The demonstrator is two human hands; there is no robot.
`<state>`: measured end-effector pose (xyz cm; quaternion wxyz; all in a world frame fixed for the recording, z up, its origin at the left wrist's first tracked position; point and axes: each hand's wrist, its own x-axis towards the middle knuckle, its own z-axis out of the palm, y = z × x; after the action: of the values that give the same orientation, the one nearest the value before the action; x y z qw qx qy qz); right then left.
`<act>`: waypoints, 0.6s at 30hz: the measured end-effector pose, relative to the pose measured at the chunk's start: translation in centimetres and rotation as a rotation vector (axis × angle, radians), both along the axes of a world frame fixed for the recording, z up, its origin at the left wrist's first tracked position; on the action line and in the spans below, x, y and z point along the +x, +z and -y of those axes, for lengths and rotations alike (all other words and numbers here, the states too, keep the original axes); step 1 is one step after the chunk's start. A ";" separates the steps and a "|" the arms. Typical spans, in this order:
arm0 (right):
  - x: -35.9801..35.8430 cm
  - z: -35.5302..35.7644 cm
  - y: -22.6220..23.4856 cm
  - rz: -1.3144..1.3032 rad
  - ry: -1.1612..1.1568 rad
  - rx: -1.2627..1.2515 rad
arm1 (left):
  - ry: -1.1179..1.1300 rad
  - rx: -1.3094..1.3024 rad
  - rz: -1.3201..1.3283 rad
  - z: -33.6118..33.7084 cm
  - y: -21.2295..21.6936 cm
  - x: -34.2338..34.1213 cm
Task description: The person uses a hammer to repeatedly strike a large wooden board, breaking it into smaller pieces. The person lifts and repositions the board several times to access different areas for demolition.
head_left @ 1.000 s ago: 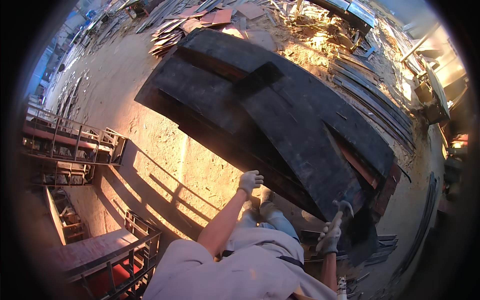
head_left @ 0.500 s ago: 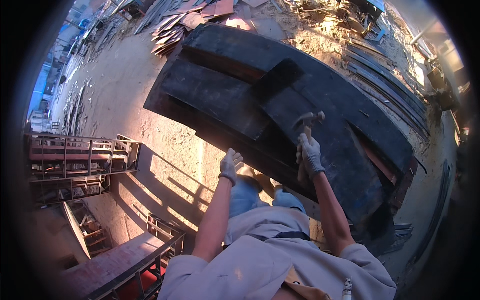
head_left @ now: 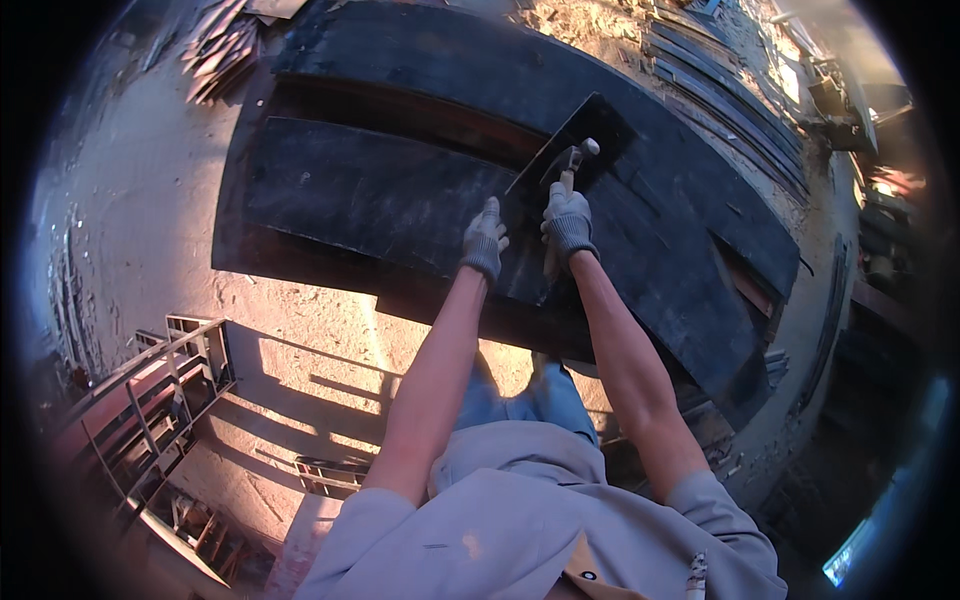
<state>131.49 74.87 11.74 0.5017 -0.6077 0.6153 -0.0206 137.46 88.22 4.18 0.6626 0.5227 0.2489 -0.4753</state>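
My right hand (head_left: pixel 567 220), in a grey-white glove, is closed round the wooden handle of a hammer (head_left: pixel 577 156). The hammer's metal head is held up over a dark rectangular metal plate (head_left: pixel 602 122), which lies on a large black metal sheet structure (head_left: pixel 370 175). My left hand (head_left: pixel 484 240), gloved too, is beside the plate's left edge, its thumb apart from the other fingers. Whether its fingertips touch the plate I cannot tell. Both forearms reach over the structure's near edge.
Long metal strips (head_left: pixel 730 105) lie on the ground beyond the structure to the right. Reddish flat sheets (head_left: pixel 220 50) are heaped at the far left. A metal frame (head_left: pixel 150 400) stands at the left, casting barred shadows on the sandy ground (head_left: pixel 330 340). A slot opens in the structure's right part.
My left hand has moved forward and right, from the near edge to beside the plate. My right hand has carried the hammer left and forward over the plate. The view has shifted.
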 end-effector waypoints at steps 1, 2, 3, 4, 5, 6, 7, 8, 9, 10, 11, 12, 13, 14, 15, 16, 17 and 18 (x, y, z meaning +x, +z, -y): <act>0.2 -0.4 -0.5 -0.056 0.009 -0.016 | -0.039 -0.002 -0.030 1.1 -0.4 0.5; 0.0 -0.9 -0.7 -0.133 0.041 -0.010 | -0.038 -0.007 -0.040 2.0 -0.7 1.0; -0.3 -1.6 -1.0 -0.177 0.087 -0.033 | -0.043 -0.006 -0.049 2.9 -1.1 1.5; -0.9 -2.3 -1.2 -0.283 0.121 -0.028 | -0.053 -0.005 -0.082 3.7 -1.5 2.0; -1.6 -3.3 -1.5 -0.294 0.019 0.034 | -0.110 0.011 -0.086 4.2 -1.8 2.2; -2.4 -4.5 -1.8 -0.242 0.048 -0.027 | -0.176 0.032 -0.116 4.5 -2.1 2.4; -3.0 -5.6 -2.1 -0.236 0.062 -0.080 | -0.244 0.050 -0.138 4.8 -2.3 2.5; -3.8 -7.0 -2.7 -0.190 0.089 -0.156 | -0.257 0.075 -0.071 4.9 -2.4 2.4; -4.4 -8.5 -3.3 -0.191 0.064 -0.268 | -0.261 0.100 0.003 5.0 -2.4 2.4; -4.9 -10.1 -4.1 -0.098 0.076 -0.438 | -0.262 0.126 0.083 4.7 -2.4 2.1; -5.2 -11.6 -5.0 -0.138 0.009 -0.443 | -0.233 0.162 0.057 4.8 -2.2 2.0; -5.4 -13.0 -5.8 -0.211 -0.050 -0.411 | -0.262 0.232 0.051 4.3 -1.9 1.6; -5.2 -14.1 -6.6 -0.196 -0.070 -0.436 | -0.266 0.224 0.089 4.2 -1.5 1.3; -5.0 -14.9 -7.3 -0.177 -0.139 -0.518 | -0.268 0.206 0.140 4.0 -1.1 1.3; -4.8 -15.5 -7.5 -0.053 -0.144 -0.597 | -0.259 0.258 0.165 3.9 -0.5 1.0; -4.7 -15.6 -7.4 0.064 -0.141 -0.554 | -0.279 0.276 0.162 3.7 0.1 1.0; -4.7 -15.6 -6.8 0.158 -0.132 -0.484 | -0.279 0.256 0.172 3.6 0.8 1.1; -4.9 -15.1 -6.0 0.215 -0.119 -0.382 | -0.275 0.251 0.156 3.5 1.3 1.1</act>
<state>126.56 90.02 5.79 0.4379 -0.6485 0.5782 -0.2311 138.59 84.67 5.52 0.5383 0.6655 0.1802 -0.4847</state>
